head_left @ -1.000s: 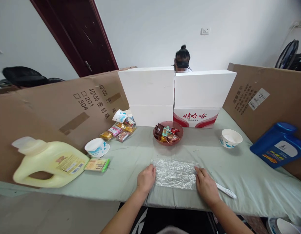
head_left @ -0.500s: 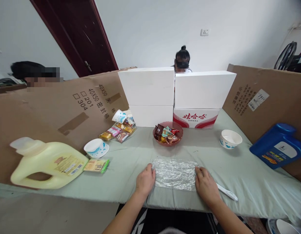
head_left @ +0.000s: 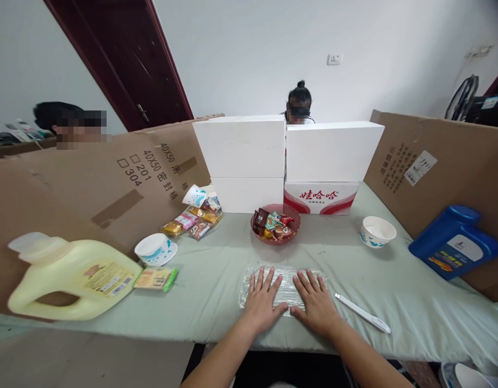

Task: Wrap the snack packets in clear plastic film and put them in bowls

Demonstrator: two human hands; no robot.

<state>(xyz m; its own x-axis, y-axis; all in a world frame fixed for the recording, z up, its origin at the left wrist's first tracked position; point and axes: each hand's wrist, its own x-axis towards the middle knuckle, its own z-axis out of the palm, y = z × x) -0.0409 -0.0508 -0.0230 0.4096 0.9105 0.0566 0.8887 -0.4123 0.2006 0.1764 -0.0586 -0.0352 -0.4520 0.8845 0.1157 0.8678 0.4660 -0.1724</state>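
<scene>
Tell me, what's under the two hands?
A sheet of clear plastic wrap lies flat under the left hand and right hand. Its middle is covered by them.

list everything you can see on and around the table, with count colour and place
plastic wrap sheet: 1, clear, near table edge, under both hands
white tool: 1, right of the sheet
snack bowl: 1, reddish, centre
paper bowls: 2, white-blue, left and right
paper cup: 1, tipped, back left
snack packets: several, by the cup
green packet: 1, left
yellow jug: 1, far left
blue jug: 1, far right
white boxes: 4, back
cardboard panels: both sides
left hand: flat on sheet
right hand: flat on sheet
</scene>
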